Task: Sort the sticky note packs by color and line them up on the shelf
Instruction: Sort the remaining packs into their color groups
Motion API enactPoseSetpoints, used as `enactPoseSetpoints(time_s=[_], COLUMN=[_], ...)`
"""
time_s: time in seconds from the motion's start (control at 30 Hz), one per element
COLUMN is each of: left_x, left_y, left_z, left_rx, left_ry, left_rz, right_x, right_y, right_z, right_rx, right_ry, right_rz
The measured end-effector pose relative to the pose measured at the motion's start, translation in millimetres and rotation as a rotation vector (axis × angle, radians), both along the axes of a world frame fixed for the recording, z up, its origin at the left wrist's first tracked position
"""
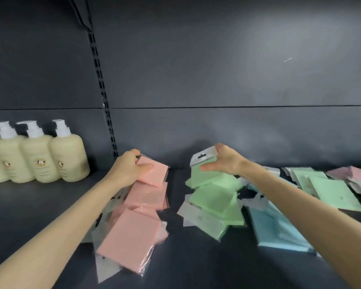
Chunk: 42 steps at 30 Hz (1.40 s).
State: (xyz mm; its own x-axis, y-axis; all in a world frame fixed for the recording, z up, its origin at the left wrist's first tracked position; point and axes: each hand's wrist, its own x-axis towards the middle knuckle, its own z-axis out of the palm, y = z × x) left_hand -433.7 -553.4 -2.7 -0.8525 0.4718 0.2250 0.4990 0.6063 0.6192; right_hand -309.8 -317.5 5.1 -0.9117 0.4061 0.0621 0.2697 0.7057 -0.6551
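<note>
On the dark shelf (40, 205) lie sticky note packs in clear sleeves. My left hand (126, 167) grips a salmon-pink pack (154, 174) at the far end of a loose row of pink packs (131, 238). My right hand (225, 161) pinches a green pack (204, 174), tilted up above a heap of green packs (215, 203). A blue pack (279, 228) lies under my right forearm. More green packs (331, 190) and dusky pink packs (358, 176) sit at the far right.
Three cream pump bottles (38, 157) stand at the shelf's back left. A slotted upright (104, 105) runs up the grey back panel. Bare shelf surface shows in front of the bottles and along the front edge.
</note>
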Motion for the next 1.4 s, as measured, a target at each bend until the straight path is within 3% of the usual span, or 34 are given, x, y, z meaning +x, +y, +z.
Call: enactPoseSetpoints(time_s=[0.2,0.33,0.67,1.0,1.4], left_x=[-14,-10,42,151,350], left_y=[-5,-4,45,116,247], left_z=[-8,-1,50,73,49], left_rx=[-0.146,-0.183,-0.069,-0.069,-0.071], left_ry=[0.042,0.185,0.37,0.524,0.555], left_rz=[-0.048,-0.084,-0.371,-0.521,-0.664], right_x=[-8,-8,46,179,403], right_y=[-4,-7,4,62,155], right_z=[-1,-2,47,73,48], right_rx=[0.106,0.261,0.429,0.522,0.522], right_ry=[-0.111,-0.115,-0.026,0.051,-0.019], right_rz=[-0.047,-0.03,-0.094,-0.245,-0.384])
